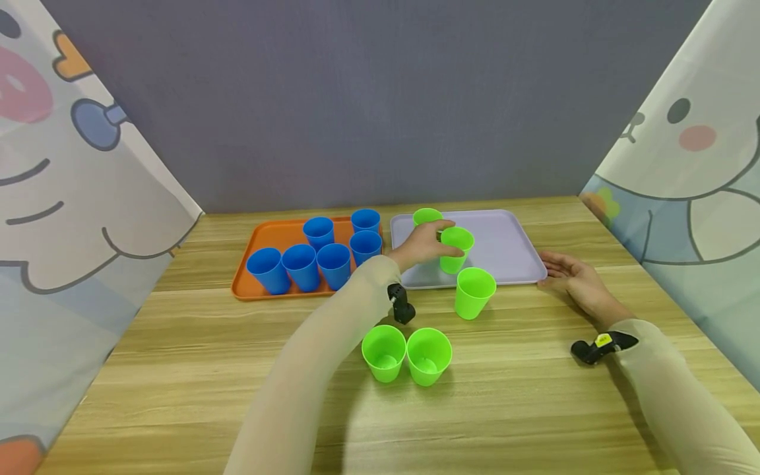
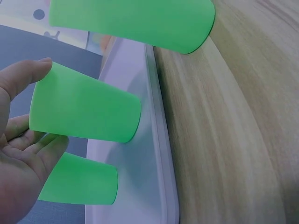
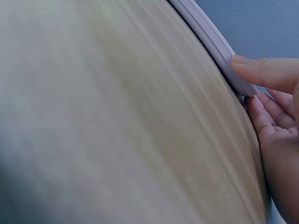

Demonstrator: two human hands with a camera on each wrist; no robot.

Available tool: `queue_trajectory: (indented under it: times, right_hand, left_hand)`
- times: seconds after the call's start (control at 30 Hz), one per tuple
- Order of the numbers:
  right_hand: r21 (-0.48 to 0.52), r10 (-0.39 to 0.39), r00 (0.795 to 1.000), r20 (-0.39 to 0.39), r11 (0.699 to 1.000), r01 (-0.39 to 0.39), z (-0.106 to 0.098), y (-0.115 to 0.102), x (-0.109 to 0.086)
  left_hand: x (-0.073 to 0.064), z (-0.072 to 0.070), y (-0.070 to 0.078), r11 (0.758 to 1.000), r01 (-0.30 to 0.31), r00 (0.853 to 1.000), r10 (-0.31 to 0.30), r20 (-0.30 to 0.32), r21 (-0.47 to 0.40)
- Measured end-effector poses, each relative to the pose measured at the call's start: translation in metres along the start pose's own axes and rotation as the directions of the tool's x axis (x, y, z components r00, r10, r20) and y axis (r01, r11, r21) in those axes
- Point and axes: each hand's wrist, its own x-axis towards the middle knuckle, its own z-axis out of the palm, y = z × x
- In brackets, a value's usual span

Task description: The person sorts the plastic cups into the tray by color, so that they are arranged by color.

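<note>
My left hand (image 1: 423, 245) holds a green cup (image 1: 456, 254) near its rim, thumb on one side and fingers on the other. The cup is upright over the lavender tray (image 1: 501, 247); whether its base touches the tray I cannot tell. Beside it on the tray stands another green cup (image 2: 81, 182), partly hidden by the hand. A third green cup (image 1: 473, 293) is just in front of the tray's near edge. My right hand (image 1: 572, 280) is at the tray's near right corner, with the thumb (image 3: 261, 72) on the rim and fingertips against the corner.
Two green cups (image 1: 384, 353) stand side by side on the wooden table (image 1: 196, 376), nearer to me. At the left, an orange tray (image 1: 273, 232) bears several blue cups (image 1: 301, 267). A grey panel (image 1: 380, 105) rises behind, with printed cloth (image 1: 689, 178) on both sides.
</note>
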Motion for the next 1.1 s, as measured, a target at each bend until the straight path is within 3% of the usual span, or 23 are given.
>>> queue_trajectory:
  times: [0.37,0.6,0.83,1.1]
  right_hand:
    - [0.008,-0.003,1.0,0.002,1.0,0.003,0.002,-0.002,0.0]
    - [-0.009,0.005,1.0,-0.004,1.0,-0.005,0.001,-0.002,0.0]
    - [-0.006,0.002,1.0,-0.014,1.0,-0.002,0.0,0.001,0.002]
    - [0.03,0.003,1.0,-0.003,1.0,-0.002,0.0,-0.001,0.001]
  left_hand:
    - [-0.002,-0.006,0.002,1.0,-0.027,1.0,0.027,-0.006,0.01]
    - [-0.008,-0.018,0.007,0.996,-0.048,0.998,0.05,0.028,-0.071]
    - [-0.022,-0.032,0.007,0.989,-0.084,0.996,0.089,0.032,-0.12]
    - [-0.043,-0.05,0.006,0.974,-0.086,0.996,0.091,0.014,-0.21]
